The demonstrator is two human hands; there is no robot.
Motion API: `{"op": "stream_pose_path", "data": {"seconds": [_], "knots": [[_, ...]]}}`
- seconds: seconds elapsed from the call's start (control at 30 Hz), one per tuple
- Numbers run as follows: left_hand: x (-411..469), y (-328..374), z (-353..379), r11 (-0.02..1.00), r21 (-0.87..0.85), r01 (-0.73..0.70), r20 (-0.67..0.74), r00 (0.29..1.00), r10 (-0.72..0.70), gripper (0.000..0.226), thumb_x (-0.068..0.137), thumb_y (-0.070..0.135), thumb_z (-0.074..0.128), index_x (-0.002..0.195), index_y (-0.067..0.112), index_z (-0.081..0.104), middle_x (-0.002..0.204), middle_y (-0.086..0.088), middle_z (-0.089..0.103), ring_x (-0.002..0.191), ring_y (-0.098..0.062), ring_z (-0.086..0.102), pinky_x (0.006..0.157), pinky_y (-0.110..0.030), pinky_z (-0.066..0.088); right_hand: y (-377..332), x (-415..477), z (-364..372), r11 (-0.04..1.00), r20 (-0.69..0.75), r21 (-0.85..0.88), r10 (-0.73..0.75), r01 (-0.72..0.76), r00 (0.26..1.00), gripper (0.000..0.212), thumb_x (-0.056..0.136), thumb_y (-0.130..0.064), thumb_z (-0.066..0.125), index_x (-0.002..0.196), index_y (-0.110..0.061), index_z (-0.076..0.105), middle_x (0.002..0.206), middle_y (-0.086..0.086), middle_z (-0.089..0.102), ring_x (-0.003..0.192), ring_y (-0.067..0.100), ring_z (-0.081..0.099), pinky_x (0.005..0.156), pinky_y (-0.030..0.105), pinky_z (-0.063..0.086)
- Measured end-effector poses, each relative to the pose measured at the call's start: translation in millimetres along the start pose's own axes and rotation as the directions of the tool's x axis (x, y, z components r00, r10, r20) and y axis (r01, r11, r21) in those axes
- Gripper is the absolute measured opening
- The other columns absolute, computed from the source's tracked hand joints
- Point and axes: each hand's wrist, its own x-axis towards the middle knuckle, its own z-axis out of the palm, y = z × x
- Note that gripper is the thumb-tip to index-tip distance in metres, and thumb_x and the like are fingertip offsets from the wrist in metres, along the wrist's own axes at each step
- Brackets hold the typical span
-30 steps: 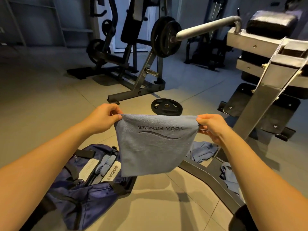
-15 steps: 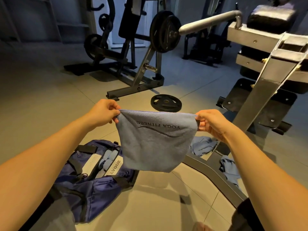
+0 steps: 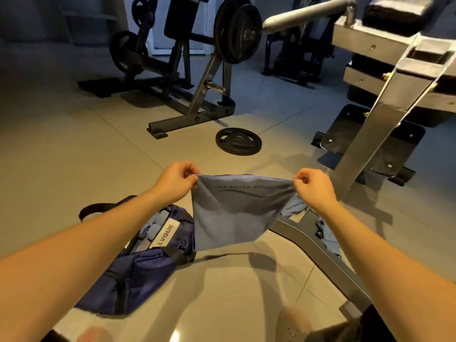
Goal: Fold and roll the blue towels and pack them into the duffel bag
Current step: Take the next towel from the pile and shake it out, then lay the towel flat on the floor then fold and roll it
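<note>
The navy duffel bag point(image 3: 143, 275) lies on the floor point(image 3: 222, 297) at near left. Just beyond it the blue towel point(image 3: 232, 218) hangs in the air, stretched between the left hand point(image 3: 176, 180) and right hand point(image 3: 313, 186), whose curled fingers pinch its top corners. Crumpled towels point(image 3: 293, 209) lie to its right. Farther off lies a black weight plate point(image 3: 238, 145).

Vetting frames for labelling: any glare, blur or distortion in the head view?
Head view: dim, warm light; glare spot on the floor at bottom centre; towel print smeared, unreadable, while the bag label reads sharp; left hand and right hand crisp; wide-angle distortion stretches the forearms.
</note>
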Motion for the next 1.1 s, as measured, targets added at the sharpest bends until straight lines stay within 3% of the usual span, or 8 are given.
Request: {"op": "stream_pose_path", "data": {"seconds": [0.13,0.27,0.4,0.6,0.8,0.97,1.03,1.1], "knots": [[-40,-25,32,0.999,0.050,-0.006,0.007,1.000,0.005,0.018,0.092,0.007,0.057,0.082,0.021,0.065,0.070,-0.003,0.065,0.061,-0.020,0.057,0.056,-0.033,0.043,35,-42,24,0.993,0.008,-0.057,0.108,-0.108,0.994,0.026,0.086,-0.014,0.057,0.062,-0.011,0.050,0.059,0.015,0.053,0.054,0.029,0.045,0.050,0.037,0.035],[-99,-84,85,0.977,0.215,-0.005,0.274,0.960,-0.056,0.015,0.090,0.008,0.056,0.079,0.018,0.060,0.070,0.002,0.058,0.059,-0.016,0.048,0.058,-0.034,0.037,74,-110,81,0.977,0.299,-0.149,0.192,-0.153,0.935,0.026,0.085,-0.015,0.058,0.061,-0.013,0.049,0.061,0.014,0.054,0.057,0.028,0.048,0.051,0.033,0.030],[-146,-146,130,0.919,0.390,0.057,0.439,0.866,-0.240,0.020,0.083,0.007,0.058,0.083,0.021,0.072,0.091,0.004,0.071,0.083,-0.017,0.063,0.070,-0.027,0.044,115,-183,145,0.941,0.561,-0.265,0.328,-0.210,0.761,0.020,0.087,-0.025,0.063,0.074,-0.011,0.065,0.072,0.010,0.064,0.070,0.029,0.061,0.058,0.034,0.045],[-194,-196,170,0.863,0.471,0.182,0.542,0.712,-0.446,0.015,0.080,0.020,0.065,0.073,0.030,0.073,0.082,0.013,0.070,0.076,-0.009,0.064,0.070,-0.023,0.051,146,-239,168,0.905,0.715,-0.379,0.420,-0.195,0.558,0.007,0.081,-0.021,0.058,0.078,-0.015,0.060,0.079,0.005,0.061,0.075,0.026,0.058,0.063,0.027,0.041],[-231,-216,184,0.783,0.617,-0.080,0.708,0.492,-0.508,0.021,0.073,0.033,0.071,0.092,0.027,0.079,0.091,0.009,0.074,0.083,-0.014,0.067,0.079,-0.030,0.058,141,-269,175,0.898,0.818,-0.388,0.439,-0.206,0.372,0.018,0.076,-0.032,0.054,0.072,-0.015,0.048,0.071,0.003,0.048,0.075,0.026,0.049,0.065,0.027,0.039],[-233,-209,192,0.738,0.652,-0.172,0.750,0.282,-0.598,0.023,0.080,0.033,0.072,0.097,0.019,0.079,0.098,-0.001,0.074,0.092,-0.020,0.069,0.085,-0.035,0.059,145,-287,185,0.863,0.855,-0.465,0.496,-0.198,0.153,0.007,0.082,-0.001,0.065,0.077,-0.006,0.065,0.077,0.012,0.059,0.072,0.030,0.063,0.061,0.032,0.047],[-222,-204,194,0.765,0.632,-0.127,0.762,0.283,-0.582,0.023,0.082,0.029,0.070,0.098,0.016,0.080,0.099,-0.003,0.074,0.091,-0.021,0.068,0.083,-0.033,0.057,151,-290,188,0.838,0.864,-0.473,0.501,-0.270,0.042,0.017,0.080,0.008,0.062,0.095,0.006,0.070,0.071,0.017,0.061,0.054,0.025,0.061,0.051,0.030,0.048],[-208,-199,198,0.789,0.606,-0.097,0.774,0.299,-0.558,0.018,0.086,0.025,0.070,0.095,0.013,0.080,0.091,-0.001,0.074,0.082,-0.018,0.065,0.077,-0.031,0.054,153,-286,191,0.828,0.867,-0.454,0.496,-0.328,0.051,0.023,0.080,0.010,0.056,0.099,0.010,0.069,0.068,0.020,0.061,0.047,0.024,0.055,0.050,0.030,0.047]]}}
